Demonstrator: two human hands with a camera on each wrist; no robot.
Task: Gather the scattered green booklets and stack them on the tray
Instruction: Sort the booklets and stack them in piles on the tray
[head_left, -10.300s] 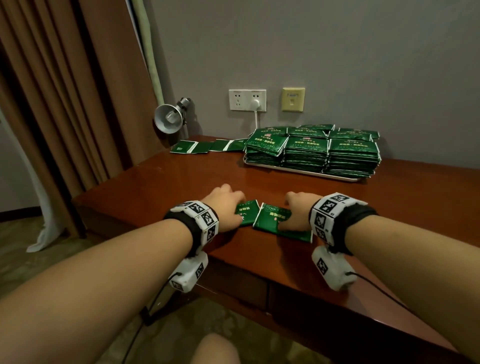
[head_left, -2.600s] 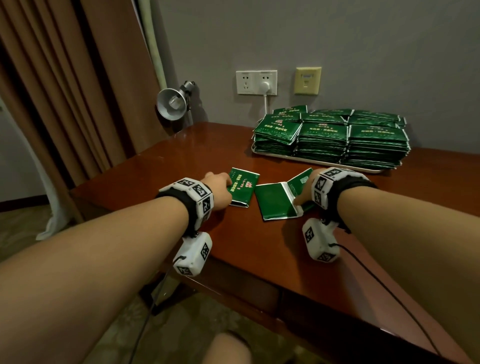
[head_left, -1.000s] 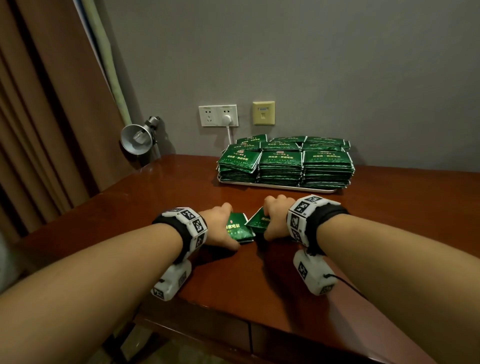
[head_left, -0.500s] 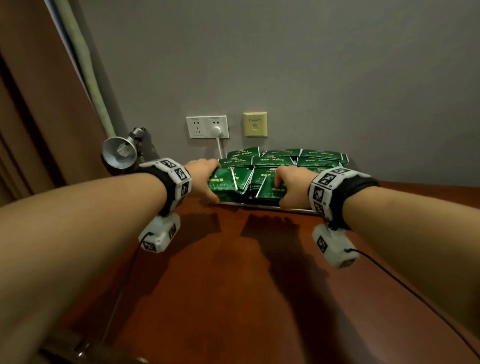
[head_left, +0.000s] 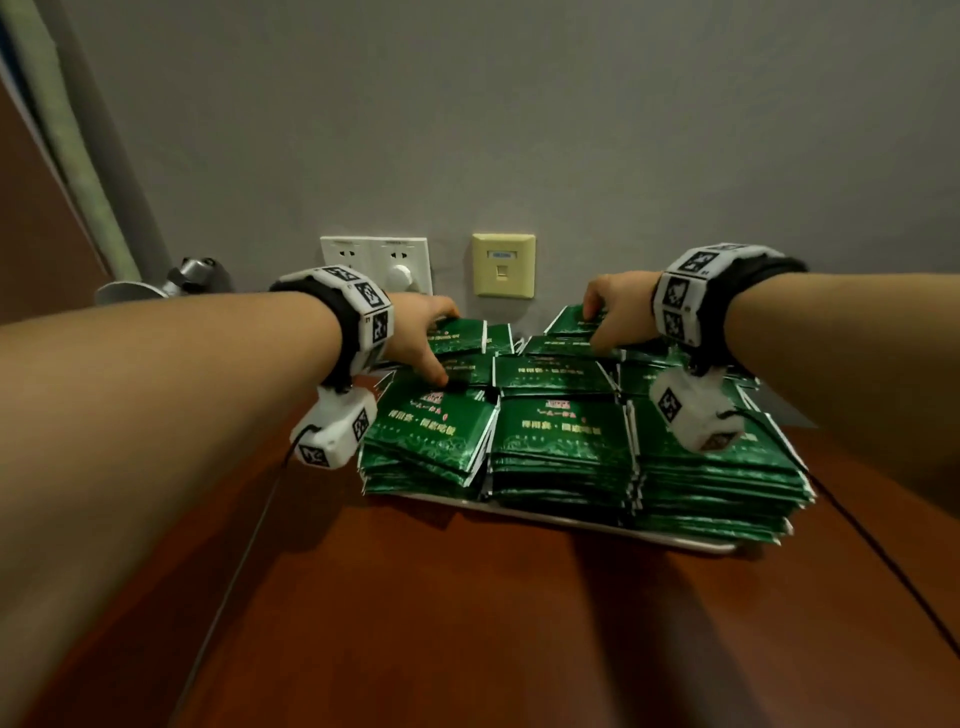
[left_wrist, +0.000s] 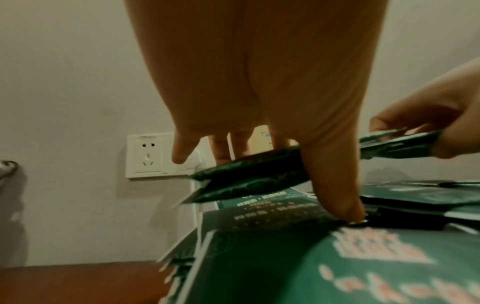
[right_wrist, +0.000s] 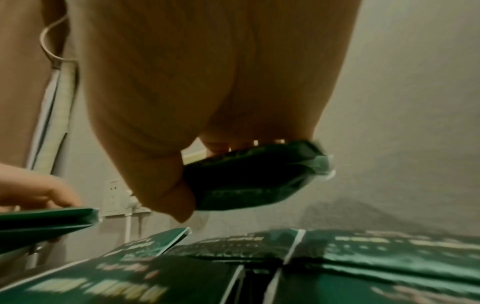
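Observation:
A white tray (head_left: 597, 524) on the wooden table carries several tall stacks of green booklets (head_left: 561, 431). My left hand (head_left: 426, 338) holds a green booklet (head_left: 457, 332) between thumb and fingers over the back left stack; in the left wrist view that booklet (left_wrist: 249, 176) hangs just above the pile, tilted. My right hand (head_left: 613, 312) pinches another green booklet (head_left: 571, 317) over the back row; the right wrist view shows this booklet (right_wrist: 254, 176) held clear above the stacks (right_wrist: 259, 267).
The tray stands against a grey wall with a white socket plate (head_left: 376, 262), a plug in it, and a beige wall plate (head_left: 503, 265). A metal lamp (head_left: 156, 286) sits at the left. Bare brown table (head_left: 467, 623) lies in front of the tray.
Both hands lifted booklets from the table's near side and carried them forward, from the front stacks to above the back row. The head camera moved closer to the tray.

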